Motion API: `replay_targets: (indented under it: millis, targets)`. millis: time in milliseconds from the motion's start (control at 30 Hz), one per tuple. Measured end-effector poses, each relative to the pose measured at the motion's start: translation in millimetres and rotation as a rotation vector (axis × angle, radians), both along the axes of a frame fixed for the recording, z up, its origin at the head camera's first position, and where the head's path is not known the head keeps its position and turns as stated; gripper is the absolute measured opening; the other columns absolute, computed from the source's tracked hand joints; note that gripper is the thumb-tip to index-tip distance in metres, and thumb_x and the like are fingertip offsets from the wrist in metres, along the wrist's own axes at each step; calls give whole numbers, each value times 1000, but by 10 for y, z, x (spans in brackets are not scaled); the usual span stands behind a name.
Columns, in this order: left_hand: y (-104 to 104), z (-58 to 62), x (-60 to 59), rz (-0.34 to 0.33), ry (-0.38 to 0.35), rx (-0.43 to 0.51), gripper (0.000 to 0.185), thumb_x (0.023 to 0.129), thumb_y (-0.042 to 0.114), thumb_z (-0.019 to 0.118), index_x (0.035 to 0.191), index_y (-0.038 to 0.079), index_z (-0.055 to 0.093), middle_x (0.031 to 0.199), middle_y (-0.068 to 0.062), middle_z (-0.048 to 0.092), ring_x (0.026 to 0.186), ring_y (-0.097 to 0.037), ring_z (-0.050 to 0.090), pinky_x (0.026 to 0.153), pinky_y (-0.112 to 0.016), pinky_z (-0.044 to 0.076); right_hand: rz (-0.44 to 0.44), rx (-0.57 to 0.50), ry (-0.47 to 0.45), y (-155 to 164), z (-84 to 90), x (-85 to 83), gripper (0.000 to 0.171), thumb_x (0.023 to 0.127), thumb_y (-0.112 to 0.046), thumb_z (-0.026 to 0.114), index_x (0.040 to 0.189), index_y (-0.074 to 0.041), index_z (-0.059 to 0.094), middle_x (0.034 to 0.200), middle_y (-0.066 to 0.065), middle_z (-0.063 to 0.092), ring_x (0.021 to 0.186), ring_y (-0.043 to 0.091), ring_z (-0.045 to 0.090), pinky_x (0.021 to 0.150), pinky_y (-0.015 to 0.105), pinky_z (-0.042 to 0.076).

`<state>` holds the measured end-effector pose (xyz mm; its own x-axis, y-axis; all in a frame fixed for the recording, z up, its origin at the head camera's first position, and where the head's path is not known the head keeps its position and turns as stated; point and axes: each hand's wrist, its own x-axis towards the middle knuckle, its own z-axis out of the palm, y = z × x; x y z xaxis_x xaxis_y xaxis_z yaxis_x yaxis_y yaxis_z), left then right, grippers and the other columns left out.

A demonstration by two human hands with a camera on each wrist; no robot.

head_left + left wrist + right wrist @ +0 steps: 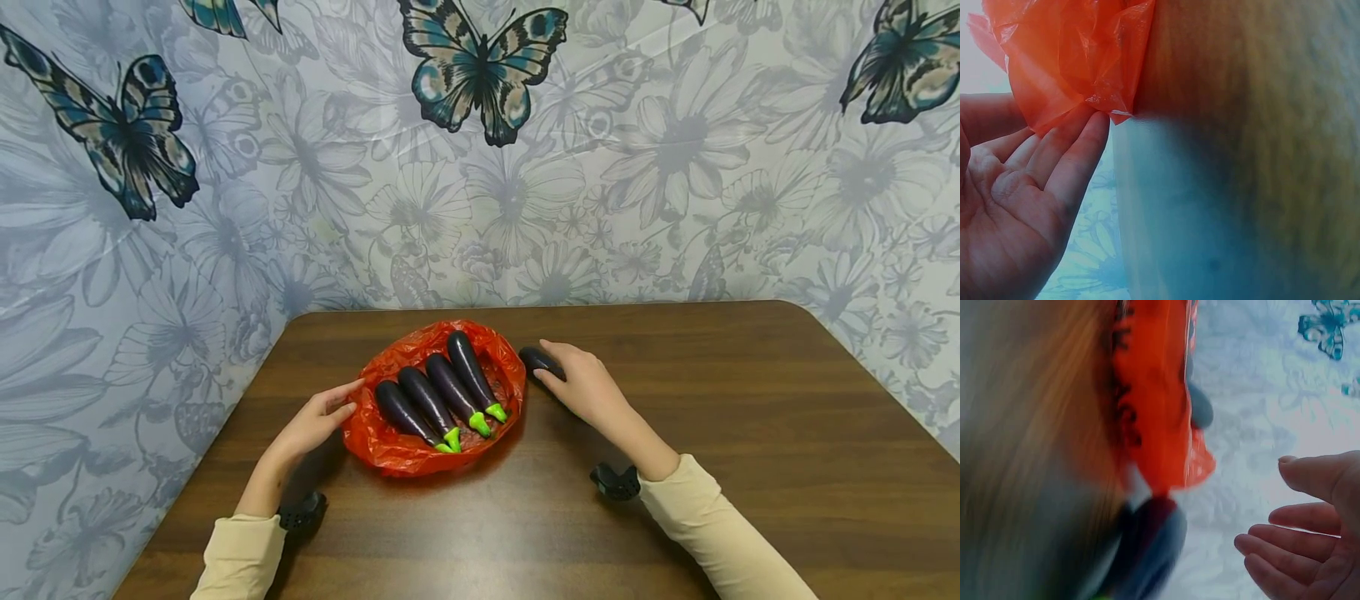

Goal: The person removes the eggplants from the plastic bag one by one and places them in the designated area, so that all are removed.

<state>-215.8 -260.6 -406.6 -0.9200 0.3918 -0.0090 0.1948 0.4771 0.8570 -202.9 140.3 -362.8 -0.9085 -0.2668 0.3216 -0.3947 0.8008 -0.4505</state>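
Note:
Several dark purple eggplants (427, 400) with bright green stem ends lie side by side in a red plastic bag (390, 462), its mouth spread wide. At the bag's left side, my left hand (315, 425) touches the rim with fingers mostly straight; in the left wrist view the red plastic (1072, 56) covers its fingertips. Another eggplant (542, 363) lies on the table just right of the bag, partly hidden by my right hand (588, 383). In the right wrist view the right hand (1300, 540) has its thumb and fingers spread, apart from that eggplant (1154, 544).
The brown wooden table (750, 400) has rounded back corners. Behind it and on the left stands a wall (555, 200) with flower and butterfly patterns. A black wrist device (617, 482) is worn on the right arm, another black device (303, 510) on the left.

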Motion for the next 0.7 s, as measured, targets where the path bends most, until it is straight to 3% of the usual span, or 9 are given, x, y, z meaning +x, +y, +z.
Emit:
replay_targets:
  millis: [300, 467, 700]
  targets:
    - [0, 17, 26, 2, -7, 12, 47, 93, 10, 45, 136, -1, 32, 134, -26, 34, 117, -38, 40, 92, -49, 35, 82, -104, 21, -452, -116, -70, 43, 81, -20, 65, 118, -1, 56, 114, 12, 59, 104, 24, 55, 86, 38, 44]
    - [-3, 3, 10, 7, -10, 14, 46, 92, 10, 45, 136, 0, 33, 135, -24, 34, 119, -37, 37, 94, -50, 33, 107, -136, -23, -632, -246, -139, 46, 81, -19, 65, 121, 0, 53, 118, 13, 56, 108, 24, 53, 90, 37, 41]
    - [8, 0, 6, 15, -34, 16, 47, 93, 11, 45, 136, 1, 32, 136, -23, 33, 120, -36, 37, 94, -50, 32, 128, -179, -88, -760, -389, -184, 51, 80, -20, 66, 124, 2, 49, 115, 16, 57, 97, 24, 58, 85, 36, 45]
